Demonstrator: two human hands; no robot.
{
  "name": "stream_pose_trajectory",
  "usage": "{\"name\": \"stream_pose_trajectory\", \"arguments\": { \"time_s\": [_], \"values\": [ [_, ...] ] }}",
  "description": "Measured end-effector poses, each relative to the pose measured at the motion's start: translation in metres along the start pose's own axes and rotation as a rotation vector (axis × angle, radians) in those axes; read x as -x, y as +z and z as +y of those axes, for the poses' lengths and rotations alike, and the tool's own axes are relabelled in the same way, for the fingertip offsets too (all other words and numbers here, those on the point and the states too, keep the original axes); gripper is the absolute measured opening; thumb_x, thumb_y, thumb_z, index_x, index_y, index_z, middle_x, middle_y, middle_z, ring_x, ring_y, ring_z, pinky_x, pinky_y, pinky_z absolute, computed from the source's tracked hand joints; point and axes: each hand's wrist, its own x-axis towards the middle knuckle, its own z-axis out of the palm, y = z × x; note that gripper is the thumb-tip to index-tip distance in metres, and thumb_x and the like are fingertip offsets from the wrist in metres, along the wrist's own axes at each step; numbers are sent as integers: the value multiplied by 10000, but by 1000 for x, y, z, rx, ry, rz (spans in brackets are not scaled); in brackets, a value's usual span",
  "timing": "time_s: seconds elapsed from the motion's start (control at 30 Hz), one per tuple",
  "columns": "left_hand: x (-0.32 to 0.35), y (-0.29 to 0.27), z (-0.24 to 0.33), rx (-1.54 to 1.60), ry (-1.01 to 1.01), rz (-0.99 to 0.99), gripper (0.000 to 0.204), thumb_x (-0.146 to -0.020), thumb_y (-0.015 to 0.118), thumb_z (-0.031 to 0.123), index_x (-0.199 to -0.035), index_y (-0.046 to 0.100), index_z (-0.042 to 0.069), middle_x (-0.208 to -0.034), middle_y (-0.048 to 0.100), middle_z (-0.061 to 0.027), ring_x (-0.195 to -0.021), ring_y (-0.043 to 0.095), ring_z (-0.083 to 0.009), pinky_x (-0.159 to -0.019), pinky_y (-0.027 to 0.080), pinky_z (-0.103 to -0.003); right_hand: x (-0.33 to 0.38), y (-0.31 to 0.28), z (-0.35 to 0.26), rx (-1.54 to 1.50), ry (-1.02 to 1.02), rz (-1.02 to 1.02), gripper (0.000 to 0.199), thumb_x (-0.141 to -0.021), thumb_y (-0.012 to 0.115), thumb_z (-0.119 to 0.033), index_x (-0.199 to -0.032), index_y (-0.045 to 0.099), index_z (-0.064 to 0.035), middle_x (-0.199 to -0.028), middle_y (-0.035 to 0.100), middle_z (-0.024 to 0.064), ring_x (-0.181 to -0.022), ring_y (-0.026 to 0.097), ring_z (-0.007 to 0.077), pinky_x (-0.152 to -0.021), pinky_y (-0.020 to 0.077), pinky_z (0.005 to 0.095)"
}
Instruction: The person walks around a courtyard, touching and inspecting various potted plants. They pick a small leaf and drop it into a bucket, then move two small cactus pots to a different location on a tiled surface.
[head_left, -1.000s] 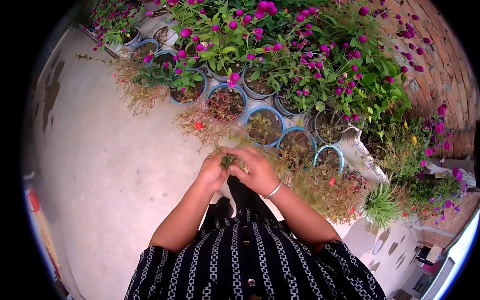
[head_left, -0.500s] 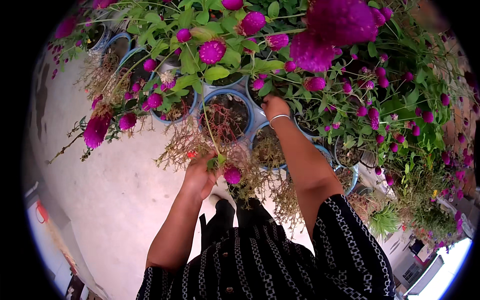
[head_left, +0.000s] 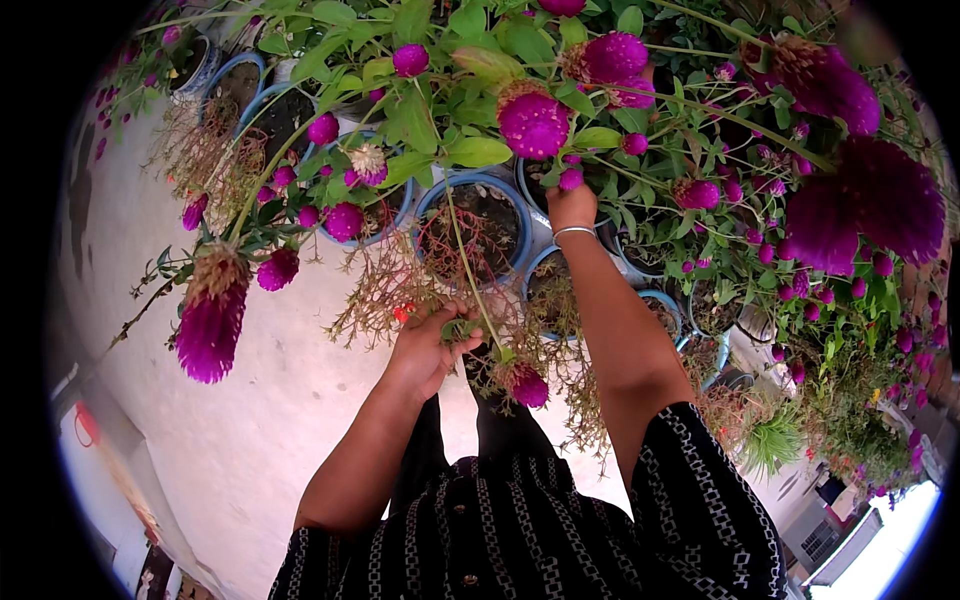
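My left hand is closed in a pinch on a small green sprig, in front of the blue-rimmed pots. A purple globe amaranth flower hangs on a long stem just right of its fingers. Dry, reddish portulaca stems with a small red bloom trail beside that hand. Farther forward, my right hand, with a silver bangle at the wrist, reaches in among leaves by a pot. Its fingers are curled, and their tips are hidden by foliage and a flower.
A blue-rimmed pot of soil and thin stems stands between my hands, with several similar pots around. Tall globe amaranth plants spread over the far side, some blooms hanging close to the view. Pale concrete floor lies at left.
The hanging flower by my left hand has swung right and downward. My left hand has shifted slightly right. The plants and pots appear displaced in view; my right hand stays among the leaves.
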Motion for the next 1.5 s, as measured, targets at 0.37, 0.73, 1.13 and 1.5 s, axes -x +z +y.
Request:
{"name": "stream_pose_trajectory", "arguments": {
  "time_s": [0.37, 0.73, 1.13, 1.5],
  "values": [
    [-1, -42, 0, 106, 24, 112, 151, -934, 386, 100, -966, 498, 4, -910, 571, -128, -751, 594, -213, -667, 528, -317, 11, -27, -16, 24, -88, 35, 200, -755, 607, -209, -830, 625, -24, -835, 615, 211, -739, 603, 383, -659, 498, 443],
    [-3, -37, -1, 38, 24, 68, 124, -934, 423, 115, -934, 510, 26, -878, 572, -115, -752, 590, -206, -694, 530, -328, 3, -19, -12, 226, -108, -244, 207, -730, 663, -206, -858, 635, -45, -788, 627, 175, -737, 604, 360, -653, 492, 441],
    [28, -19, 2, -82, 37, -21, 135, -932, 421, 106, -983, 504, 12, -921, 552, -104, -812, 578, -205, -727, 526, -335, 185, -145, -101, -892, 1, -305, 96, -770, 639, -20, -850, 595, 8, -717, 612, 37, -649, 564, 65, -605, 457, 221],
    [153, -91, 9, 9, 134, -132, 108, -938, 439, 157, -998, 500, 91, -926, 571, -38, -816, 565, -132, -683, 496, -297, 337, -189, -236, -336, -440, -76, 167, -719, 578, -65, -877, 624, -96, -780, 600, 104, -682, 597, 286, -602, 491, 375]
  ]
}}
